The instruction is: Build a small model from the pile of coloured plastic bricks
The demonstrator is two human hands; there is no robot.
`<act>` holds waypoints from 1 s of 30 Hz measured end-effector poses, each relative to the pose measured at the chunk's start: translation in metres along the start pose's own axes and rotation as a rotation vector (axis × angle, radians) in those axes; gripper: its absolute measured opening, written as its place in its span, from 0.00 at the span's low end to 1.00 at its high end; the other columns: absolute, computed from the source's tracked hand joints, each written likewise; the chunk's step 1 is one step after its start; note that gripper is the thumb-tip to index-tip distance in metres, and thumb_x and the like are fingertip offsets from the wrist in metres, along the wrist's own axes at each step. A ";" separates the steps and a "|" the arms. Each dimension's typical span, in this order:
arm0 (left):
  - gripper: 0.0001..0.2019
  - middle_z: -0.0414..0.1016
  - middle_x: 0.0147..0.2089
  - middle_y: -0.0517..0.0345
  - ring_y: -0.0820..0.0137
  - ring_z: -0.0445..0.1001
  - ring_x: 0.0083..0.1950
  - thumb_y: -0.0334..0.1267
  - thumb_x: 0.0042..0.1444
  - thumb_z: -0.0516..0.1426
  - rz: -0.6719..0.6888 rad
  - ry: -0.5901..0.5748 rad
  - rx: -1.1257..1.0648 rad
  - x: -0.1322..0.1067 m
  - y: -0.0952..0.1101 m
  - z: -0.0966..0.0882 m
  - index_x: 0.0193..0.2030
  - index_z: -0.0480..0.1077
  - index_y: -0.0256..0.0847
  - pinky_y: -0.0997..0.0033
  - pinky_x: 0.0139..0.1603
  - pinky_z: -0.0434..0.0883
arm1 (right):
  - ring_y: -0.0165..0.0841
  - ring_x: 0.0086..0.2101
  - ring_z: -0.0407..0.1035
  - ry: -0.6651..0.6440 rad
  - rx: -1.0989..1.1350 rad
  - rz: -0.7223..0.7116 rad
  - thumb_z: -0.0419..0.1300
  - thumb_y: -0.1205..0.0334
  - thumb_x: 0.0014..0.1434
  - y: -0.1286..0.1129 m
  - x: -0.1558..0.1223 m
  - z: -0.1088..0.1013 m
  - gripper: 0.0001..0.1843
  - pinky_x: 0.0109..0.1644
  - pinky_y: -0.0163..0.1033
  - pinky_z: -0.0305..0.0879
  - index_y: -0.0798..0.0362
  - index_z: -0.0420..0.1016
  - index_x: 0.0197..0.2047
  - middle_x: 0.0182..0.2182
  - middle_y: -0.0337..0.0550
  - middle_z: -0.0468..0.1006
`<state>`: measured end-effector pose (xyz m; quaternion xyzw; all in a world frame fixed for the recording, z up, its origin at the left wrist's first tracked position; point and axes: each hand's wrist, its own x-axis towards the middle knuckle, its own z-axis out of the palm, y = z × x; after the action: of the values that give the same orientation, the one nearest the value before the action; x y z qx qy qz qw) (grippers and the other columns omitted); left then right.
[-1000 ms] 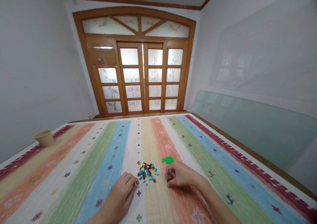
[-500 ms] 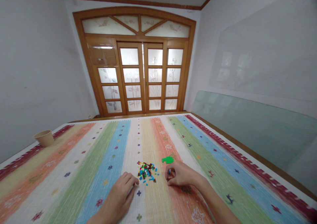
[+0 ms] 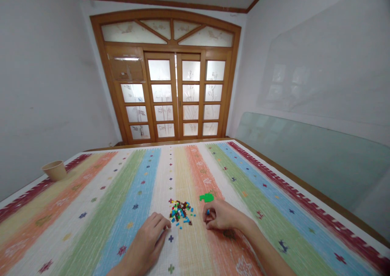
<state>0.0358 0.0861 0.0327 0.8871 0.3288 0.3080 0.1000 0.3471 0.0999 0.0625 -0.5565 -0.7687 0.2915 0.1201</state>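
A pile of tiny building bricks (image 3: 180, 211) in blue, brown, green, red, yellow and white lies on the striped tablecloth. My left hand (image 3: 151, 236) rests at its near left side, fingers loosely stretched and fingertips beside the nearest bricks; nothing shows in it. To the pile's right, my right hand (image 3: 219, 215) is closed, with thumb and forefinger curled toward each other. A small blue bit (image 3: 208, 212) shows within that curl; I cannot tell whether the fingers grip it. Just beyond the right knuckles lies a flat bright green piece (image 3: 206, 197).
A tan paper cup (image 3: 55, 171) stands at the table's left edge. Striped tablecloth (image 3: 122, 211) covers the table. A greenish glass panel (image 3: 310, 154) leans against the wall on the right. Wooden doors (image 3: 176, 93) with glass panes are beyond the far edge.
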 end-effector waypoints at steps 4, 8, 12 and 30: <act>0.09 0.78 0.40 0.53 0.61 0.77 0.42 0.30 0.70 0.52 0.006 0.014 -0.001 0.000 0.000 0.000 0.42 0.71 0.45 0.65 0.42 0.74 | 0.28 0.26 0.64 -0.001 0.006 0.017 0.75 0.70 0.44 -0.001 -0.001 0.000 0.14 0.31 0.32 0.54 0.52 0.86 0.37 0.24 0.32 0.74; 0.09 0.78 0.41 0.54 0.61 0.77 0.42 0.29 0.69 0.52 0.004 -0.004 0.005 -0.001 -0.003 0.001 0.43 0.70 0.45 0.65 0.43 0.74 | 0.28 0.27 0.65 -0.001 -0.007 0.024 0.74 0.70 0.44 -0.003 -0.002 -0.001 0.14 0.31 0.32 0.54 0.53 0.85 0.37 0.24 0.32 0.74; 0.08 0.78 0.41 0.53 0.61 0.77 0.42 0.29 0.70 0.52 -0.003 -0.020 0.008 -0.002 -0.004 0.002 0.43 0.70 0.45 0.65 0.43 0.73 | 0.29 0.28 0.66 0.006 -0.040 0.047 0.75 0.69 0.44 -0.006 -0.003 -0.003 0.16 0.31 0.32 0.54 0.52 0.85 0.39 0.26 0.33 0.76; 0.09 0.78 0.40 0.53 0.62 0.77 0.41 0.30 0.70 0.52 0.001 0.013 -0.011 -0.001 -0.001 0.000 0.42 0.72 0.45 0.65 0.42 0.75 | 0.29 0.27 0.66 -0.010 -0.052 0.083 0.70 0.73 0.49 0.003 -0.004 -0.004 0.13 0.31 0.33 0.53 0.52 0.83 0.39 0.25 0.35 0.75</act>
<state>0.0347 0.0857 0.0316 0.8846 0.3273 0.3158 0.1027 0.3526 0.0983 0.0649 -0.5894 -0.7529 0.2788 0.0895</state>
